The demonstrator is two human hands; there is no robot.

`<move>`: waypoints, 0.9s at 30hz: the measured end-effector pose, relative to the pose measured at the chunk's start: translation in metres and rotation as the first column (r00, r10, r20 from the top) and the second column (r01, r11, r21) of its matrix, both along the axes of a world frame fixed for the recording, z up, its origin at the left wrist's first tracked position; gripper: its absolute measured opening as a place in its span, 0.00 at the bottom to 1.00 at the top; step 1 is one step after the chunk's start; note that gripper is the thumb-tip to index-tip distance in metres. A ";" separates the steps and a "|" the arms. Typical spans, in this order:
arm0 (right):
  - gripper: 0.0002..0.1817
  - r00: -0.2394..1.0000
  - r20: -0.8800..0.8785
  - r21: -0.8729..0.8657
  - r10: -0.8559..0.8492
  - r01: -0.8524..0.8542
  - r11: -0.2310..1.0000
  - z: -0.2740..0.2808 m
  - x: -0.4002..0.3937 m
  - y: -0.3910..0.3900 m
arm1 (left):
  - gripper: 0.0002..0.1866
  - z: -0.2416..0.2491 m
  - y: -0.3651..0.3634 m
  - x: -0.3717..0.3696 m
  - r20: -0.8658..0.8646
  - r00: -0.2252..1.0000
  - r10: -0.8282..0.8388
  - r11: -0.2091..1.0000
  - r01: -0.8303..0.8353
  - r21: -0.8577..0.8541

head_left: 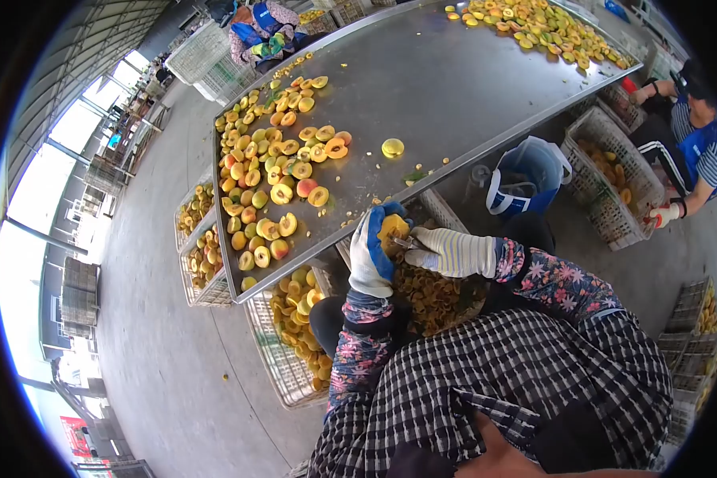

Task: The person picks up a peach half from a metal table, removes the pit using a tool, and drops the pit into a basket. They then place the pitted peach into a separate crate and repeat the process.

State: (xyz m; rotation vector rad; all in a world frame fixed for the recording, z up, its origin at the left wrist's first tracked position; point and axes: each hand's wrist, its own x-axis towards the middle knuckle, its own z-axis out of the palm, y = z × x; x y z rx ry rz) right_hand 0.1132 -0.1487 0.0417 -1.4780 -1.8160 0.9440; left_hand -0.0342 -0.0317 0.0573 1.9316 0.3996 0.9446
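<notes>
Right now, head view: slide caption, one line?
Gloved left hand holds a fruit piece, gloved right hand a small metal tool, at a metal table strewn with halved fruit.

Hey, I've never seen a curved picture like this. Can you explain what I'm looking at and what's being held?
There's no machine here, just a person's two gloved hands. The camera is worn on their head, looking forward and down, so you see their own sleeves. The left hand, in a white-and-blue glove, holds a yellow fruit, probably a peach. The right hand, in a striped glove, holds a small metal tool at the fruit. On the metal table lie many halved fruits, with another pile at the far end.
</notes>
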 end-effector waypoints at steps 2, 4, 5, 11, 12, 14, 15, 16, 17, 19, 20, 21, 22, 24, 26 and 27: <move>0.10 0.975 -0.145 -0.165 -0.170 0.146 0.975 0.006 -0.006 0.006 | 0.20 -0.001 0.003 0.000 -0.003 1.000 0.011 1.000 -0.011 0.027; 0.10 0.957 -0.026 -0.059 -0.290 0.289 0.956 0.018 -0.015 0.004 | 0.21 -0.012 -0.005 0.011 0.331 0.939 0.090 0.819 0.120 -0.561; 0.09 0.936 0.029 -0.002 -0.352 0.352 0.936 0.021 -0.018 0.002 | 0.25 -0.017 -0.012 0.017 0.450 0.870 0.202 0.601 0.253 -0.758; 0.11 0.920 -0.327 -0.042 -0.217 0.215 0.976 -0.034 -0.009 0.007 | 0.24 -0.017 -0.003 0.015 0.292 0.942 0.167 0.577 0.146 -0.804; 0.12 0.936 -0.290 0.039 -0.198 0.218 0.975 -0.039 -0.009 0.007 | 0.24 -0.017 0.000 0.015 0.271 0.951 0.152 0.529 0.153 -0.835; 0.14 0.940 -0.241 0.092 -0.242 0.270 0.958 -0.048 -0.016 0.006 | 0.22 -0.019 0.003 0.018 0.228 0.963 0.144 0.526 0.121 -0.842; 0.15 0.926 -0.230 0.063 -0.298 0.320 0.945 -0.039 -0.025 0.008 | 0.23 -0.022 0.002 0.019 0.235 0.956 0.173 0.597 0.088 -0.797; 0.19 0.768 -0.443 -0.463 -0.464 0.247 0.851 0.013 -0.035 0.001 | 0.24 -0.026 0.001 0.021 0.243 0.949 0.200 0.665 0.050 -0.745; 0.20 0.724 -0.492 -0.513 -0.484 0.208 0.833 0.022 -0.037 0.001 | 0.25 -0.030 -0.001 0.022 0.252 0.941 0.224 0.727 0.011 -0.687; 0.21 0.618 -0.582 -0.597 -0.528 0.117 0.794 0.030 -0.038 0.002 | 0.23 -0.027 -0.006 0.024 0.369 0.889 0.273 0.726 0.061 -0.685; 0.22 0.689 -0.529 -0.563 -0.495 0.151 0.812 0.031 -0.037 0.003 | 0.23 -0.024 -0.008 0.025 0.382 0.880 0.283 0.727 0.063 -0.683; 0.23 0.812 -0.440 -0.249 -0.384 0.300 0.921 0.006 -0.034 0.008 | 0.23 -0.023 -0.009 0.025 0.393 0.871 0.295 0.726 0.063 -0.685; 0.23 0.903 -0.293 0.108 -0.313 0.357 0.928 -0.041 -0.029 0.019 | 0.23 -0.024 -0.007 0.023 0.358 0.892 0.275 0.721 0.056 -0.691; 0.25 0.881 -0.393 0.066 -0.263 0.312 0.948 -0.053 -0.028 0.023 | 0.25 -0.024 -0.004 0.023 0.283 0.928 0.244 0.645 0.063 -0.761; 0.25 0.820 -0.472 -0.251 -0.324 0.227 0.941 -0.006 -0.028 0.010 | 0.26 -0.023 0.002 0.021 0.229 0.961 0.153 0.617 0.088 -0.782; 0.25 0.778 -0.474 -0.522 -0.412 0.130 0.843 0.025 -0.027 0.000 | 0.26 -0.022 0.007 0.017 0.209 0.974 0.083 0.625 0.113 -0.773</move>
